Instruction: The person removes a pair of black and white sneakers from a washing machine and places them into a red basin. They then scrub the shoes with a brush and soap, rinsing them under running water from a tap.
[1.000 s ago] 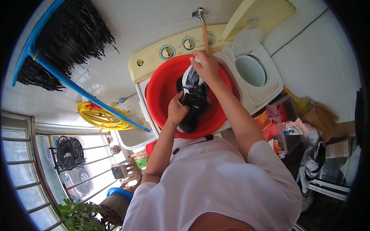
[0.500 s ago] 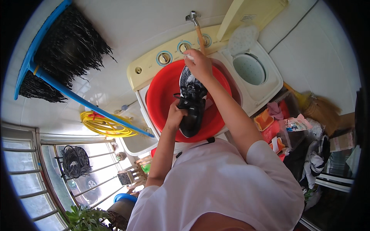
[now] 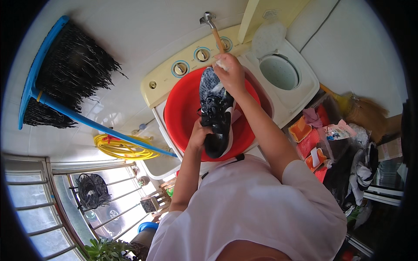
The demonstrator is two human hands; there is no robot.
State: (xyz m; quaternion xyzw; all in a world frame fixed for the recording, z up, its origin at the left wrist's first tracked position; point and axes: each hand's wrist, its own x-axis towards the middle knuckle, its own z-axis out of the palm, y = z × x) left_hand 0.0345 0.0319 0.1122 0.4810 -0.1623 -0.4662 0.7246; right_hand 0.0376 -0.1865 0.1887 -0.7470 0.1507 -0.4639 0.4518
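Note:
A black sneaker with laces and a grey patterned toe is held tilted over a red basin, its toe pointing away from me. My left hand is wrapped round the heel end, thumb on the collar. My right hand is closed by the toe on a small white wad, whose material I cannot make out. Whitish smears lie on the sneaker's upper. The basin sits on the wash-tub side of a cream twin-tub washing machine.
The open spin tub lies right of the basin. Behind stands a tap with an orange hose. A blue-handled mop and a coiled yellow hose are at left. Packages and a straw broom are at right.
The sneaker has turned slightly, so more of its side and pale sole edge shows. My right hand has shifted a little at the toe. The whole view has shifted slightly.

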